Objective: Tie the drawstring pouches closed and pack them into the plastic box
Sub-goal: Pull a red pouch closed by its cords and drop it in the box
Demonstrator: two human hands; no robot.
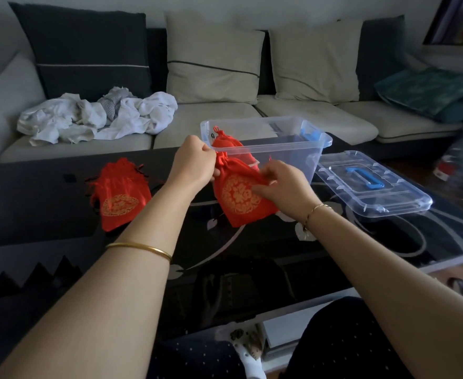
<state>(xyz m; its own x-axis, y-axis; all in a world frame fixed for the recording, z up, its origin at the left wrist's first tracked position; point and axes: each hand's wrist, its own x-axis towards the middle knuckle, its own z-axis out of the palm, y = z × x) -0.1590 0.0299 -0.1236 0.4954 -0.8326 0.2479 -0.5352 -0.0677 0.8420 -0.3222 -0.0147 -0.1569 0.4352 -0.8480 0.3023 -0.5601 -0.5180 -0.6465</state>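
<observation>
A red drawstring pouch (239, 199) with a gold round pattern hangs above the black table. My left hand (194, 161) is closed around its gathered neck. My right hand (285, 186) pinches its upper right side. Behind it stands the clear plastic box (293, 149), open, with another red pouch (226, 143) inside at its left end. More red pouches (119, 195) lie in a heap on the table to the left, their mouths loose with dark strings showing.
The box's clear lid (372, 184) with a blue handle lies flat on the table (334, 242) right of the box. A sofa behind holds crumpled white cloth (96, 116) and cushions. My knees are under the table's near edge.
</observation>
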